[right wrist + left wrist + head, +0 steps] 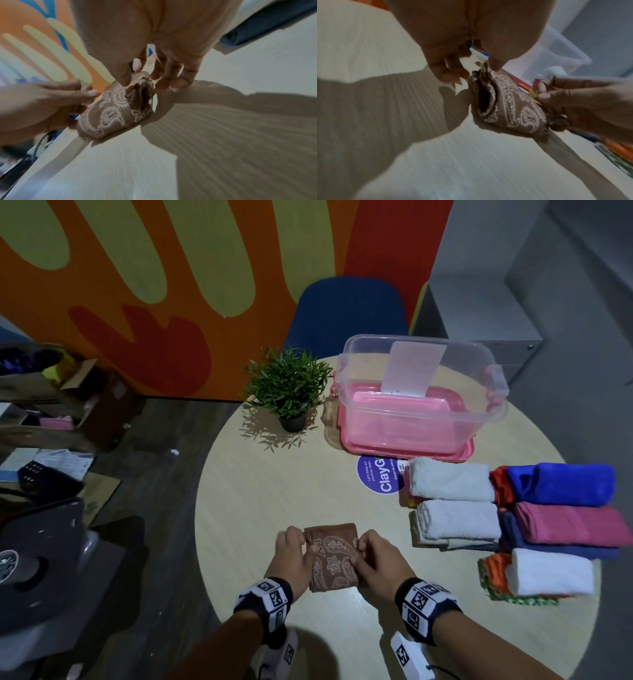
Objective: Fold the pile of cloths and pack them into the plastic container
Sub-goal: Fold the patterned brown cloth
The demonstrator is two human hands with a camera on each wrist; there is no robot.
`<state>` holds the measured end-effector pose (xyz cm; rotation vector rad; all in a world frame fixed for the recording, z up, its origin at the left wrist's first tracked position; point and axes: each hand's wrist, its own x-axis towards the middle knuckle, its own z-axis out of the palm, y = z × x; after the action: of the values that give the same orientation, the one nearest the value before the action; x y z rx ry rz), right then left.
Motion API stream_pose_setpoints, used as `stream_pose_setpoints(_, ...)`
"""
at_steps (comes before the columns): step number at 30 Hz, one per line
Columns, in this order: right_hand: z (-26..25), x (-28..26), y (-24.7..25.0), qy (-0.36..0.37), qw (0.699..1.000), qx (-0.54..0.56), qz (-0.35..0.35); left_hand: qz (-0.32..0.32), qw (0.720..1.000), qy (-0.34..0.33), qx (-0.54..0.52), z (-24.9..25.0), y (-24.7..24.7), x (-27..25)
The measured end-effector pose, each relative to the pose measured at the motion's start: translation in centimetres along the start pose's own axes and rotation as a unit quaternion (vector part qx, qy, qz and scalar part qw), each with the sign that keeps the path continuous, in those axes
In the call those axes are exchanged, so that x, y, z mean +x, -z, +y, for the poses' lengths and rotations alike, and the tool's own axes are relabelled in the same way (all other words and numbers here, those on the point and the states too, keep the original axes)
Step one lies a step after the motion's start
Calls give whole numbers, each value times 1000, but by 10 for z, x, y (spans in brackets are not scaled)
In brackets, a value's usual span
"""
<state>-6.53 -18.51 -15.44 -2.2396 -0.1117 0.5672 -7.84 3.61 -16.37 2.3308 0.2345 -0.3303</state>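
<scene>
Pinching cloth (pixel 333 556) at opposite edges with left hand (pixel 294 556) and right hand (pixel 376 559); soft, light, likely unfolding unless gripped at folded edges.

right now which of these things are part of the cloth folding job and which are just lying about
Part of the job:
- brown paisley cloth, held by left hand and right hand
- folded cloths stacked on the table's right side
- plastic container, no cloths visible inside, sitting on its pink lid

Just lying about:
- potted plant
- purple sticker
- blue chair
- cardboard boxes on the floor
</scene>
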Motion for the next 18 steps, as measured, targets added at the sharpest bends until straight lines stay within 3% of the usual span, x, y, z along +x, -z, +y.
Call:
stream_pose_setpoints(2,5,-5,2,86,994,-69,8,8,989,-123,87,-1,8,-9)
stream_pose_setpoints(4,8,-9,2,184,971,-150,-35,-58,939,-270,205,-7,13,-16)
stream_pose_setpoints(5,9,-10,2,214,955,-194,-68,-115,906,-313,261,-12,14,-17)
stream_pose_setpoints(6,11,-9,0,224,942,-231,-100,-165,883,-322,300,-17,13,-17)
stream_pose_setpoints(8,15,-6,-3,217,931,-265,-128,-214,875,-291,322,-25,10,-17)
stream_pose_setpoints(13,11,9,-3,206,942,-245,-100,-156,907,-274,279,-27,9,-13)
stream_pose_setpoints(17,-5,15,7,91,979,-163,-83,-131,922,-275,238,-17,12,-6)
stream_pose_setpoints(18,-5,17,9,63,985,-138,-80,-130,936,-250,211,-19,10,-5)
